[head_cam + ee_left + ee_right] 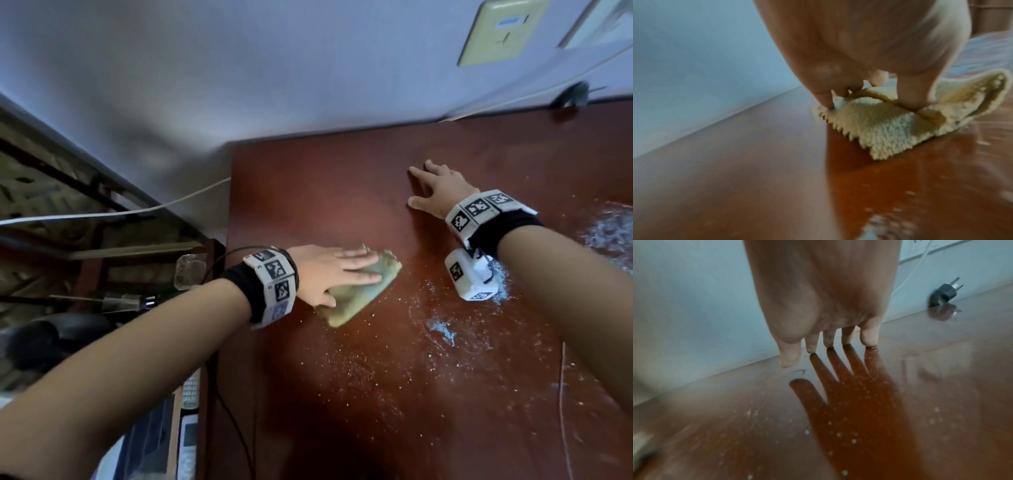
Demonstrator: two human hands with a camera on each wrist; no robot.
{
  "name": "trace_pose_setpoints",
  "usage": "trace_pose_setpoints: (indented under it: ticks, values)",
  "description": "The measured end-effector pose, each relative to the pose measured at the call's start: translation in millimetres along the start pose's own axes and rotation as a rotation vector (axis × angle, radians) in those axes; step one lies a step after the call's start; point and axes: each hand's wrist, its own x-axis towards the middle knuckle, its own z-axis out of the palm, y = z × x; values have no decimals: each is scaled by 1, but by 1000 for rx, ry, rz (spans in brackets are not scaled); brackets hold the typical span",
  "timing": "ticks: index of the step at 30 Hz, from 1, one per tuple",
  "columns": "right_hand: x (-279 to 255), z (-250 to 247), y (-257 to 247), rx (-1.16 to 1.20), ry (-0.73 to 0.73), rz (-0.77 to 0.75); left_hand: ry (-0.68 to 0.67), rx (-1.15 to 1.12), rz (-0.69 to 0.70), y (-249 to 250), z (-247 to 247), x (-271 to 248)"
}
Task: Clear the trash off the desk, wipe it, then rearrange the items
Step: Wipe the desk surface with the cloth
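A folded yellow-green cloth [359,298] lies on the reddish-brown desk [325,394] near its left edge. My left hand [329,270] presses down flat on the cloth, fingers straight across its top and thumb at its near side. In the left wrist view, the fingertips [824,99] push into the fuzzy cloth [890,129], and a fold rises between them. My right hand [435,186] rests farther back on the bare desk with its fingers spread. It holds nothing, and its fingertips [869,340] touch the glossy wood.
White crumbs and powder [442,329] are scattered over the desk's middle and right. A black plug [572,96] lies at the back edge by the wall, also seen in the right wrist view [943,293]. Left of the desk are a white cable [137,210] and cluttered shelves.
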Motion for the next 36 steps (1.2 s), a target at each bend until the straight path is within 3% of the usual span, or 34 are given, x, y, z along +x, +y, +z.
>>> trace_pose_setpoints:
  ticks: [5, 9, 16, 22, 31, 36]
  values:
    - [-14, 9, -6, 37, -13, -5, 99, -183, -366, -44, 6, -33]
    - [-26, 21, -8, -21, -38, -45, 113, -357, -515, -60, 21, -60]
    - [-27, 21, -2, -66, -53, -84, 85, -380, -523, -60, 52, -86]
    - [-26, 23, -2, -69, -34, -83, 140, -452, -557, -37, 75, -89]
    - [-27, 23, -1, -82, -35, -104, 137, -420, -514, 31, 50, -37]
    - [-27, 23, -1, -87, -33, -105, 190, -458, -528, 24, 45, -32]
